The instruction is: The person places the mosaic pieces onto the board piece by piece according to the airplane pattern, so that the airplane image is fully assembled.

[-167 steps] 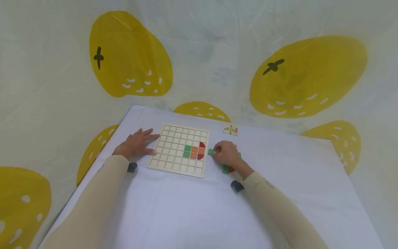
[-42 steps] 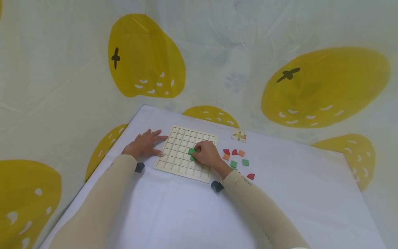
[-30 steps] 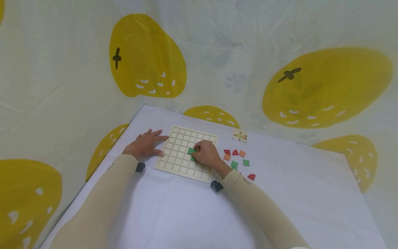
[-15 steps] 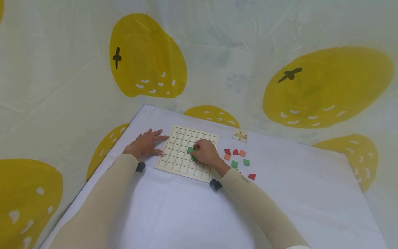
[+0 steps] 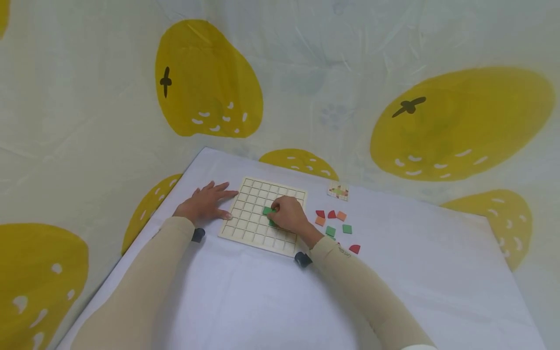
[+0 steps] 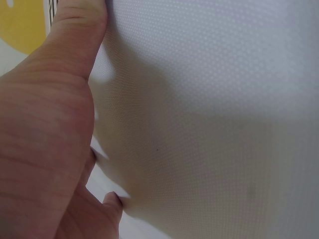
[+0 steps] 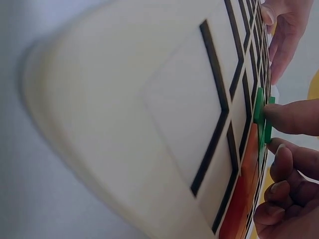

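A pale wooden grid board (image 5: 245,212) lies on the white-covered table. My left hand (image 5: 205,203) has its fingers spread, with the thumb and a fingertip at the board's left edge. Over the board, my right hand (image 5: 288,214) pinches a green square tile (image 7: 269,119) between thumb and finger, close to the grid. Another green tile (image 7: 258,105) sits in the grid beside it, and orange (image 7: 250,149) and red (image 7: 234,211) tiles show there too. From the head view, my right hand hides most of these placed tiles.
Right of the board lie loose tiles: red quarter-rounds (image 5: 355,249), orange squares (image 5: 341,216) and green squares (image 5: 347,229). A small pattern card (image 5: 338,191) lies behind them. A cloth with yellow fruit prints (image 5: 210,78) hangs at the back.
My right hand has gone from the loose tiles onto the board with a green tile. Over the last second that tile shifts slightly left and away. My left hand stays at the edge.
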`<state>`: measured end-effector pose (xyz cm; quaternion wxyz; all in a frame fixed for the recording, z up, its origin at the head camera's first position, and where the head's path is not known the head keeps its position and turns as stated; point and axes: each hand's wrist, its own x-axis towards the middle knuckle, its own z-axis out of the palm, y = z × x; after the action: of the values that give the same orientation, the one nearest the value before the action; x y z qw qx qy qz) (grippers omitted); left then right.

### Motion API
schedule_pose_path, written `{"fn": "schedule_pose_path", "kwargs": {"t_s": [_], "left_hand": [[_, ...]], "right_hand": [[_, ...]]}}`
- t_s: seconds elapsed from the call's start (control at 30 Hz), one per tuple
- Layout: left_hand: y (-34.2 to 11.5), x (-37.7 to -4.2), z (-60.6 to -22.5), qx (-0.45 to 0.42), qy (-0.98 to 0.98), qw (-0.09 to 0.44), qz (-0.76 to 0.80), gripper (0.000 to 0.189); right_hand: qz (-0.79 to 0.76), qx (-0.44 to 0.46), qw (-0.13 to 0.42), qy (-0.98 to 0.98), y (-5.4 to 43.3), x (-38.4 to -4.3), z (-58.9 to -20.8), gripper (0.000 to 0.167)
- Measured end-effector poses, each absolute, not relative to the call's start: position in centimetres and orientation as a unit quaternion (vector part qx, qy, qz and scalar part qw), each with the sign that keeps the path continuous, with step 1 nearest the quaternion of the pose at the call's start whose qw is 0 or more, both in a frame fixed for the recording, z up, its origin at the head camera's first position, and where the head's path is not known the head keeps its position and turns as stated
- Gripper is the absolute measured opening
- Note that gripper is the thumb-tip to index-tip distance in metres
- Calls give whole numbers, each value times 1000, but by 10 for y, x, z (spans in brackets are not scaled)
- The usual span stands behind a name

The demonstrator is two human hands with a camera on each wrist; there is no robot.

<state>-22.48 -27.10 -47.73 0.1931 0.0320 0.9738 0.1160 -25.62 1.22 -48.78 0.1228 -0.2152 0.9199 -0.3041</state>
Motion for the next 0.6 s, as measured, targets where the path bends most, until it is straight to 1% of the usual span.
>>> {"fn": "schedule_pose_path", "kwargs": {"t_s": [0.4, 0.6], "left_hand": [[-270, -223, -477, 37, 976, 184, 110, 87], [-270, -223, -476, 29, 975, 189, 112, 87]], "right_hand": [[-298, -206, 121, 924, 9, -254, -487, 23], [-298, -210, 120, 923, 9, -255, -490, 23]]}}
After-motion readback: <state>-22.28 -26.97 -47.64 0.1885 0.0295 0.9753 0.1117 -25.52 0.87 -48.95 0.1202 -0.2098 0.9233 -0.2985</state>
